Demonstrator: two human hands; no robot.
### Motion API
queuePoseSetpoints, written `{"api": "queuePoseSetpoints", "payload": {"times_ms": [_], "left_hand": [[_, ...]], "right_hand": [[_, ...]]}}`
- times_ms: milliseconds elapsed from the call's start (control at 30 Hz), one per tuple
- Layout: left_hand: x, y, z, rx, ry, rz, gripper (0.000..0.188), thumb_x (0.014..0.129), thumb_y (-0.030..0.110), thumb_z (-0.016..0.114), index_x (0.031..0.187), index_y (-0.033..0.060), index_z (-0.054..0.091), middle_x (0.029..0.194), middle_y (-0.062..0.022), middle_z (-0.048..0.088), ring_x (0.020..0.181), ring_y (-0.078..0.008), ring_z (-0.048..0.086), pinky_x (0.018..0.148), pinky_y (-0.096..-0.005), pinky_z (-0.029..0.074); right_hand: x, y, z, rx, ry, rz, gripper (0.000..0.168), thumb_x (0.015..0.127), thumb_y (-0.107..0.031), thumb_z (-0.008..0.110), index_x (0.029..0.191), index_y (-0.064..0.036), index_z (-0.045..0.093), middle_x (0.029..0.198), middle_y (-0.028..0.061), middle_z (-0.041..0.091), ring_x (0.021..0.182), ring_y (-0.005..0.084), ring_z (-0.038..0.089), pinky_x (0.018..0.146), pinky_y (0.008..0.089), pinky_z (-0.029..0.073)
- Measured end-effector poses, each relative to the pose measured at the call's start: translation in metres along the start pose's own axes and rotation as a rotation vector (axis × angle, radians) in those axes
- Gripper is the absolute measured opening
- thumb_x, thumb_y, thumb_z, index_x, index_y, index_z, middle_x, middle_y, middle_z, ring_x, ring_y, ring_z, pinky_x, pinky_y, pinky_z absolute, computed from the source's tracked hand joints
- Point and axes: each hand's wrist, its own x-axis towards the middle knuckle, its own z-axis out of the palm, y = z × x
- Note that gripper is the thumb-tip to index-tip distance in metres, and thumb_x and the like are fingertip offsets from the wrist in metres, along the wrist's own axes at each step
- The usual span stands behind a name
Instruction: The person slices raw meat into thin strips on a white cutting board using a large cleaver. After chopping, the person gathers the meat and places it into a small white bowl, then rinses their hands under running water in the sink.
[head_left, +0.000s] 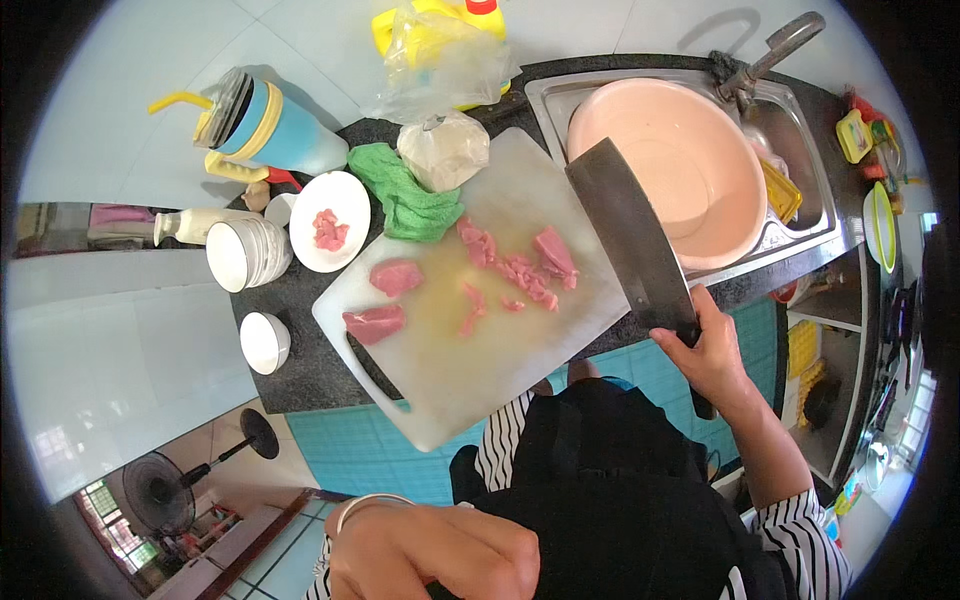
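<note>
My right hand (709, 349) grips the handle of a cleaver (630, 232), its wide blade over the right edge of a white plastic cutting board (450, 382) and the rim of a pink basin (667, 172). My left hand (442, 555) is close to the camera at the bottom, near my body, with fingers curled; whether it holds anything is hidden. Cut raw meat pieces (525, 281) lie mid-board beside a larger meat chunk (555, 253). Two more chunks, one upper (396, 277) and one lower (373, 324), rest at the board's left. A white plate (307, 251) holds small meat pieces (330, 230).
A green cloth (409, 195) and a plastic bag (444, 150) touch the board's far side. Stacked white bowls (251, 255), a single bowl (265, 343) and a blue tumbler (277, 127) stand left. The basin sits in a steel sink (551, 112) under a faucet (780, 52).
</note>
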Motion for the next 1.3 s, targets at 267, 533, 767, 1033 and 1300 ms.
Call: {"api": "queuePoseSetpoints", "payload": {"times_ms": [267,533,767,1033,1300], "left_hand": [[0.011,-0.004,0.007,-0.043,0.008,-0.007,0.033,0.084,0.039,0.060,0.089,0.0093,0.071,0.082,-0.0037,0.058,0.068,-0.0130,0.041,0.057,-0.0253,0.030],[0.013,-0.006,0.012,-0.043,0.028,-0.004,0.033,0.085,0.039,0.059,0.090,0.0086,0.071,0.085,-0.0054,0.060,0.069,-0.0134,0.042,0.057,-0.0258,0.030],[0.018,-0.008,0.008,-0.063,-0.053,0.001,0.032,0.085,0.038,0.059,0.090,0.0088,0.071,0.085,-0.0053,0.060,0.069,-0.0131,0.043,0.057,-0.0256,0.031],[0.025,-0.014,-0.006,-0.030,-0.182,0.000,0.032,0.085,0.039,0.058,0.092,0.0104,0.071,0.087,-0.0052,0.061,0.073,-0.0145,0.046,0.056,-0.0261,0.033],[0.018,-0.122,-0.178,1.855,0.504,-0.475,0.022,0.071,0.013,0.067,0.088,0.0007,0.060,0.089,-0.0165,0.060,0.084,-0.0298,0.059,0.075,-0.0376,0.047]], "right_hand": [[-0.002,0.009,0.003,0.005,0.036,-0.065,0.035,0.072,-0.010,0.070,0.097,0.000,0.050,0.071,0.0217,0.060,0.071,0.0391,0.061,0.058,0.0384,0.047],[-0.003,0.011,-0.002,-0.041,0.024,-0.036,0.032,0.072,-0.011,0.070,0.093,0.000,0.048,0.065,0.0208,0.057,0.065,0.0387,0.059,0.053,0.0397,0.045],[-0.003,0.014,-0.004,-0.074,-0.014,0.033,0.032,0.072,-0.015,0.071,0.088,-0.001,0.046,0.062,0.0202,0.056,0.062,0.0388,0.059,0.052,0.0402,0.044],[-0.003,0.023,-0.006,-0.077,0.036,-0.032,0.031,0.072,-0.013,0.069,0.085,-0.002,0.044,0.061,0.0205,0.055,0.063,0.0406,0.057,0.052,0.0427,0.044],[-0.002,0.032,-0.005,-0.136,0.028,-0.044,0.026,0.074,-0.010,0.065,0.086,-0.002,0.043,0.061,0.0208,0.055,0.065,0.0417,0.056,0.054,0.0459,0.044]]}}
